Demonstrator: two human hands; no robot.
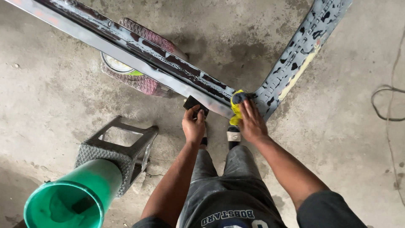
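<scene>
A long grey car body panel point(139, 48), patchy with dark spots, runs from upper left to the centre, where it bends up to the right. My left hand point(193, 126) grips a small dark sanding block point(193, 103) against the panel's lower edge. My right hand point(252, 122) presses a yellow cloth point(236, 109) onto the panel's corner, fingers spread over it. My legs and sandalled feet stand just below the panel.
A grey plastic stool point(116, 147) lies tipped at lower left, with a green bucket point(69, 202) in front of it. A pinkish woven stool holding a tin point(145, 82) stands under the panel. A thin cable point(386, 105) trails over the concrete floor at right.
</scene>
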